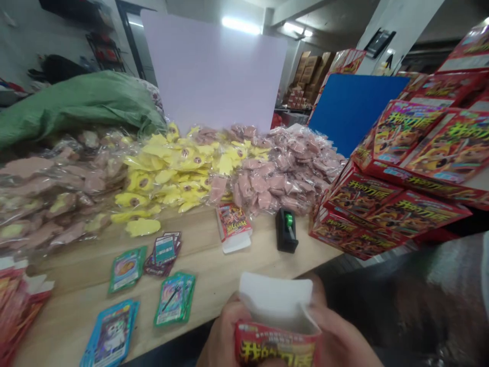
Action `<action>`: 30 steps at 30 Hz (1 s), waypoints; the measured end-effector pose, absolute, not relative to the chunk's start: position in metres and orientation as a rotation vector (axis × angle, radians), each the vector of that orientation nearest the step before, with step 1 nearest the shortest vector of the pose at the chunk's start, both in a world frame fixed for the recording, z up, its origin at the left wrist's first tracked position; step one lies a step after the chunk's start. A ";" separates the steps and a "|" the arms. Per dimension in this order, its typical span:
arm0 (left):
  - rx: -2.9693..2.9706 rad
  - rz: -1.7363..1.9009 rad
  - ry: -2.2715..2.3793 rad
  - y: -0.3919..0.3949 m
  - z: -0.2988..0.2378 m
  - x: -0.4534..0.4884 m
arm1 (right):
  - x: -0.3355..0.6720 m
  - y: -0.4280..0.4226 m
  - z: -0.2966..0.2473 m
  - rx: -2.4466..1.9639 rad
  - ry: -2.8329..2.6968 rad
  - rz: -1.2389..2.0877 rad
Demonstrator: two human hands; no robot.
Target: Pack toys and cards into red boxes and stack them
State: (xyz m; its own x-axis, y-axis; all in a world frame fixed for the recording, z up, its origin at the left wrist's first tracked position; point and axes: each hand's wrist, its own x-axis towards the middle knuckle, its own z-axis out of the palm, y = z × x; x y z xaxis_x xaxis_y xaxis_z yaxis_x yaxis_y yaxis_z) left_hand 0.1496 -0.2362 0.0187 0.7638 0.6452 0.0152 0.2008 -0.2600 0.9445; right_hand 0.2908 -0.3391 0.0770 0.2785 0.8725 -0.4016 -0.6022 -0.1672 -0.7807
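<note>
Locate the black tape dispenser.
In the head view, the dispenser stands on the table right of centre, beyond the held box, between a small red box and stacked red cartons.

left hand [224,330] and right hand [339,331] hold an open red paper box [280,339]; at its twelve o'clock, a black plastic tape holder [282,235].

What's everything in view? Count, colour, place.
table: 1, tan, centre
held box: 1, red, front centre
small box: 1, red, mid-table
card piles: 4, blue/green/maroon, front left
tape dispenser: 1, black, table right
bagged pieces: many, yellow and pink, table back
stacked boxes: many, red, right
flapped cartons: several, red, left edge
bundle: 1, green, back left
panels: 2, lilac and blue, back
far cartons: several, brown, back
ceiling lights: several, white, top
left hand: 1, held box's left
right hand: 1, its right
</note>
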 end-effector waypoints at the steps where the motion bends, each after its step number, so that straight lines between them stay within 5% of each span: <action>1: 1.822 0.418 0.687 -0.237 0.016 0.152 | 0.291 -0.337 0.074 -1.088 -0.264 1.403; 8: 1.302 0.318 0.661 -0.236 -0.002 0.160 | 0.324 -0.330 0.051 -1.228 -0.592 1.545; 15: 1.771 0.429 0.755 -0.236 0.005 0.147 | 0.318 -0.308 0.052 -1.324 -0.492 1.473; 20: 1.709 0.285 0.730 -0.231 0.001 0.153 | 0.328 -0.311 0.049 -1.339 -0.917 1.602; 30: 1.738 0.277 0.695 -0.240 -0.002 0.159 | 0.310 -0.303 0.070 -1.666 -1.332 1.241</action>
